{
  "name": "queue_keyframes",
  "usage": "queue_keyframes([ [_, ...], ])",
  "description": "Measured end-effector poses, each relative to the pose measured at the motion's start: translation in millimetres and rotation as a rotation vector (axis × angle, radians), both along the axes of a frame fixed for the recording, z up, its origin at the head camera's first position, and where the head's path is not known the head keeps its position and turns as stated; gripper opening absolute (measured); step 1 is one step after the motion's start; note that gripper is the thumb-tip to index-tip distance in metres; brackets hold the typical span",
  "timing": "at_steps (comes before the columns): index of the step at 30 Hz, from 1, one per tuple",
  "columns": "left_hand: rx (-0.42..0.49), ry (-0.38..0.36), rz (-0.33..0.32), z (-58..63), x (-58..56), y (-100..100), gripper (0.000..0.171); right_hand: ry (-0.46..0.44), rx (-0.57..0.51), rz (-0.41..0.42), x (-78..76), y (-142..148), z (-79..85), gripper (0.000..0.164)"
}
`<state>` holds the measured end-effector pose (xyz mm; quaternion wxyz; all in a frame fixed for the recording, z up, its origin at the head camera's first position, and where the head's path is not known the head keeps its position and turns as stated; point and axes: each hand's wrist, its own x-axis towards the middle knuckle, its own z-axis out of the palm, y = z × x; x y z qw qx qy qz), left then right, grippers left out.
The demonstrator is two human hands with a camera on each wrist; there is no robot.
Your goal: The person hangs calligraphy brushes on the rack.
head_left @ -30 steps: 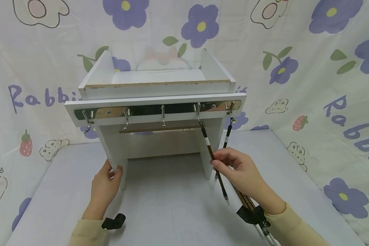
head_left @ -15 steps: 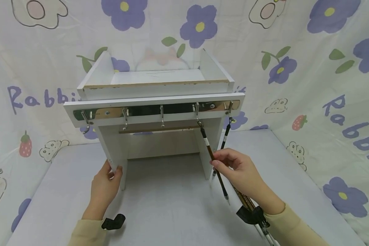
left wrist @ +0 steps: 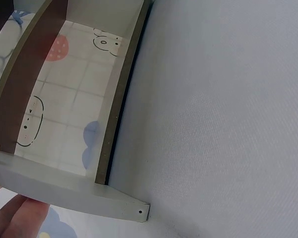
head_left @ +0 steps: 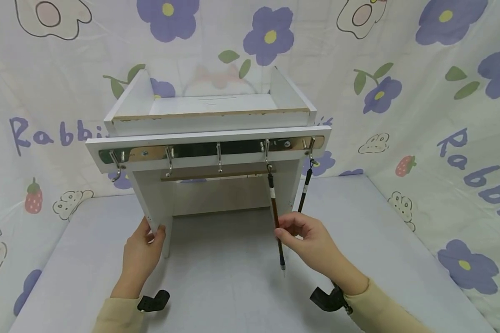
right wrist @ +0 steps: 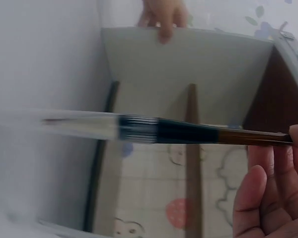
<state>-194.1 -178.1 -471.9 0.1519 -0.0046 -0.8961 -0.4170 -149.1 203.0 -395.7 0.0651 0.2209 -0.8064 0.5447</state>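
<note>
My right hand (head_left: 310, 238) pinches a brown-handled calligraphy brush (head_left: 273, 203) low on its handle. The brush's top loop is on the fourth hook (head_left: 267, 152) from the left, and it hangs almost upright, tip down. In the right wrist view the brush (right wrist: 188, 133) shows a pale bristle tip inside a clear sleeve. A second brush (head_left: 306, 185) hangs from the rightmost hook, its lower part hidden behind my right hand. My left hand (head_left: 139, 254) grips the left side panel of a white shelf unit (head_left: 208, 124), fingers (left wrist: 27, 218) outside it.
A shiny metal strip (head_left: 195, 149) with several hooks runs along the shelf's front; the three hooks to the left hold nothing. The shelf stands on a white-covered table (head_left: 221, 286). Behind hangs a patterned cloth (head_left: 433, 152). Black wrist cameras (head_left: 153, 301) sit at both cuffs.
My right hand has moved left and slightly down, swinging the brush from slanted to nearly upright. A bundle of brushes seen below the right wrist before is now out of sight. My left hand stays put.
</note>
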Motion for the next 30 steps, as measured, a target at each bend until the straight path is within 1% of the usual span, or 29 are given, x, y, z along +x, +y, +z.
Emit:
queue_keyframes([
  [4,0.003,-0.006,-0.005,0.2,-0.2,0,0.048,-0.015,-0.005,-0.021,-3.2,-8,-8.6,0.01],
  [7,0.006,-0.003,-0.007,0.1,-0.1,-1,0.048,-0.012,0.006,-0.041,-0.8,-15,-2.1,0.009],
  [10,0.006,-0.003,-0.004,0.0,0.2,0,0.048,-0.021,0.014,-0.053,-3.2,-17,-5.6,0.011],
  [12,0.006,-0.009,-0.003,0.3,0.3,0,0.048,-0.026,0.005,-0.051,-6.5,-17,-12.8,0.012],
  [14,0.006,-0.014,-0.001,0.6,0.4,0,0.048,-0.032,0.008,-0.057,-12.5,-16,-25.3,0.012],
  [18,0.008,-0.015,-0.001,0.9,0.7,0,0.048,-0.03,0.037,-0.062,-15.5,-22,-38.5,0.01],
  [21,0.009,-0.016,0.0,1.4,1.0,0,0.048,-0.033,0.065,-0.085,-17.3,-29,-46.6,0.011],
  [25,0.011,-0.02,0.001,1.5,1.0,0,0.048,-0.045,0.079,-0.136,-19.2,-35,-49.6,0.011],
  [30,0.008,-0.021,0.001,0.7,0.4,0,0.049,-0.037,0.041,-0.175,-20.9,-38,-47.8,0.013],
])
